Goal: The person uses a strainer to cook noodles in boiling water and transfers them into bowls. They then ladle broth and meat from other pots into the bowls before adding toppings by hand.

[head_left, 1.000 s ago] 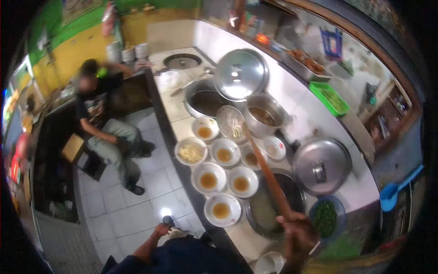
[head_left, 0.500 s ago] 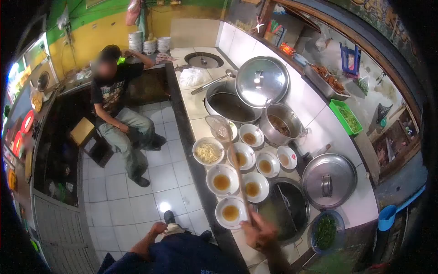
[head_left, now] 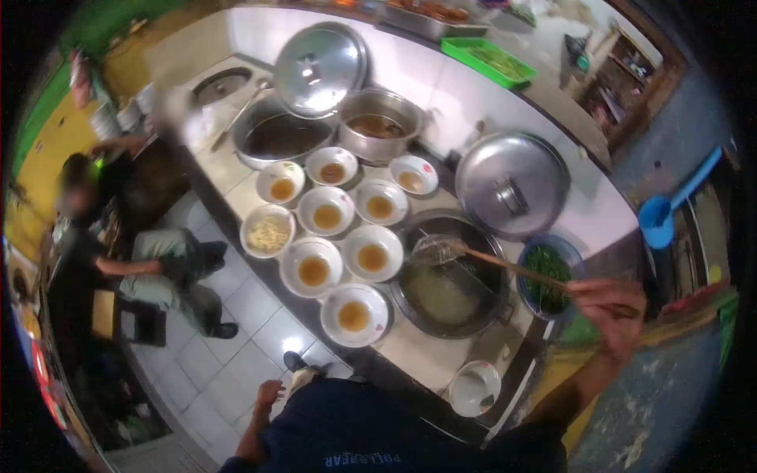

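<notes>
My right hand (head_left: 611, 309) grips the long wooden handle of a mesh strainer (head_left: 440, 250). The strainer's basket is over the near side of a wide pot (head_left: 445, 293) of cloudy liquid. Low in the view, my left hand (head_left: 270, 392) hangs beside my body with its fingers curled; whether it holds anything is hidden. Several white bowls with brown liquid, one of them nearest me (head_left: 355, 316), stand left of the pot. A bowl of yellowish food (head_left: 267, 231) is at their left edge. Blue basket of greens (head_left: 552, 272) sits right of the pot.
Two steel pots, one with dark broth (head_left: 284, 138) and one beside it (head_left: 380, 126), stand behind the bowls. Lids (head_left: 512, 187) lean by the wall. A white bowl (head_left: 475, 389) is at the near counter edge. A seated person (head_left: 87, 252) is at the left.
The view has turned right. The strainer has moved from above the bowls to the wide pot, still in my right hand. The near white bowl has come into view.
</notes>
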A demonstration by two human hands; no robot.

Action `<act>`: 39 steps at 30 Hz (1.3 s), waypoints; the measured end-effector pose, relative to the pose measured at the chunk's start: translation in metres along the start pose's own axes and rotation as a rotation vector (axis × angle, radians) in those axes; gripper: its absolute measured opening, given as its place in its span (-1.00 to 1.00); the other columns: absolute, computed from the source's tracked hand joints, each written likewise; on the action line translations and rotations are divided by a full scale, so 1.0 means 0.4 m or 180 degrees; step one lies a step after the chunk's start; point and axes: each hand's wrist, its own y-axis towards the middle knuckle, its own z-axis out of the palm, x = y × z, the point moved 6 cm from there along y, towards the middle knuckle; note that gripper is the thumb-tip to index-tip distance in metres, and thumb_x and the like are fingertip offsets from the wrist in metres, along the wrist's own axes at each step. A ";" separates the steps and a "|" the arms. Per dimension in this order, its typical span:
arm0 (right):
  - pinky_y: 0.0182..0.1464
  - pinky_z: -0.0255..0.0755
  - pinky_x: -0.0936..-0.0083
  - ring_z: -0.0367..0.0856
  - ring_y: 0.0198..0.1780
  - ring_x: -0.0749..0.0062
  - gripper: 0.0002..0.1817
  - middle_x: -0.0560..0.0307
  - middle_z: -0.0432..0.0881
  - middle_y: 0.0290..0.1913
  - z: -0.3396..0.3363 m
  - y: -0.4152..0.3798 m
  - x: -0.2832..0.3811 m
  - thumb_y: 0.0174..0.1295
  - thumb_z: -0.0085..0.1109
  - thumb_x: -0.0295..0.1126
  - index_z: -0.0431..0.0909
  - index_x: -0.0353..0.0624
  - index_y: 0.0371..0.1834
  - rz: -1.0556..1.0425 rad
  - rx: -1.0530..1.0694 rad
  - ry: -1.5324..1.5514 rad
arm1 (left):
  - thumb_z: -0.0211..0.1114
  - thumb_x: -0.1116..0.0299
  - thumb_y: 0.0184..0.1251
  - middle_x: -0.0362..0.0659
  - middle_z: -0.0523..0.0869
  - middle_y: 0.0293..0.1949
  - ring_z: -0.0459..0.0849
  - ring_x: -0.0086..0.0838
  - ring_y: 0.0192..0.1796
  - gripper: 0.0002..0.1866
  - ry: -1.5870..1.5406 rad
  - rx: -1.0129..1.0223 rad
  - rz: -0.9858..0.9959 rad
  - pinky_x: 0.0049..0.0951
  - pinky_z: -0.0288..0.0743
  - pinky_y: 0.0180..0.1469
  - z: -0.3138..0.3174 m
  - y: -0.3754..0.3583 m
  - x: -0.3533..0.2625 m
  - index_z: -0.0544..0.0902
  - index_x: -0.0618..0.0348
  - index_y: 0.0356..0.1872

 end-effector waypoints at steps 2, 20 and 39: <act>-0.09 0.59 0.46 0.71 -0.17 0.27 -0.93 -0.16 0.69 -0.18 0.026 -0.025 -0.075 0.06 0.26 -0.63 0.63 -0.33 -0.37 0.0303 0.0059 0.0204 | 0.13 0.24 0.33 -0.09 0.73 -0.30 0.67 -0.39 -0.49 -0.71 -0.0039 -0.0064 0.0090 -0.48 0.46 -0.56 0.001 -0.008 0.027 0.56 0.19 -0.05; -0.33 0.49 0.51 0.66 -0.41 0.37 -0.90 0.09 0.63 -0.43 0.569 -0.195 -0.709 -0.13 0.26 -0.58 0.54 -0.26 -0.51 0.0549 0.1295 0.0526 | 0.20 0.20 0.28 -0.06 0.73 -0.30 0.66 -0.41 -0.50 -0.67 0.0157 -0.0020 -0.0293 -0.45 0.47 -0.52 0.021 -0.116 0.005 0.57 0.18 -0.04; -0.27 0.50 0.45 0.68 -0.38 0.28 -0.83 0.03 0.68 -0.45 0.340 -0.290 -0.758 -0.12 0.35 -0.37 0.65 -0.20 -0.47 0.1286 0.1628 -0.0046 | 0.15 0.18 0.33 -0.04 0.73 -0.26 0.66 -0.36 -0.48 -0.64 0.0318 0.0041 -0.0362 -0.44 0.50 -0.49 0.020 -0.096 0.058 0.57 0.20 0.00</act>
